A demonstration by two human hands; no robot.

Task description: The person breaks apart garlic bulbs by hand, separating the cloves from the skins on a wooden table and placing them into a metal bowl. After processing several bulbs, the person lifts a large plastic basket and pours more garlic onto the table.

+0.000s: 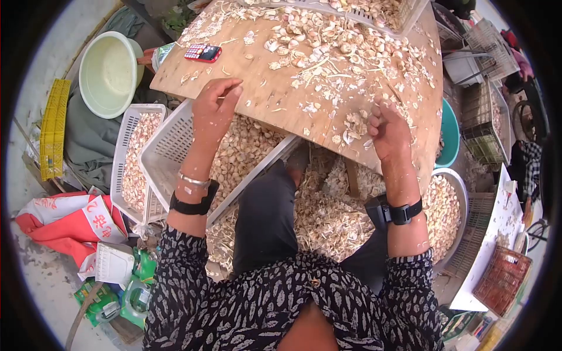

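Observation:
My left hand point(216, 105) hovers at the near left edge of the wooden table point(257, 88), above a white crate of garlic cloves point(249, 146). Its thumb and fingers are apart, with nothing between them. At the table's near right side is my right hand point(387, 126), its fingers curled in above scattered garlic skins point(357, 123); what they hold, if anything, is too small to make out. Beyond both hands lies a heap of garlic point(310, 35) with loose stalks. A red phone point(203, 53) rests on the table's left part.
Left of the table stand a pale green basin point(109, 75) and a crate of cloves point(140, 143). A metal bowl of peeled cloves point(443, 213) and a teal basin point(449, 134) are at the right. Garlic waste point(328, 222) covers the floor below. A person's hand point(527, 210) shows far right.

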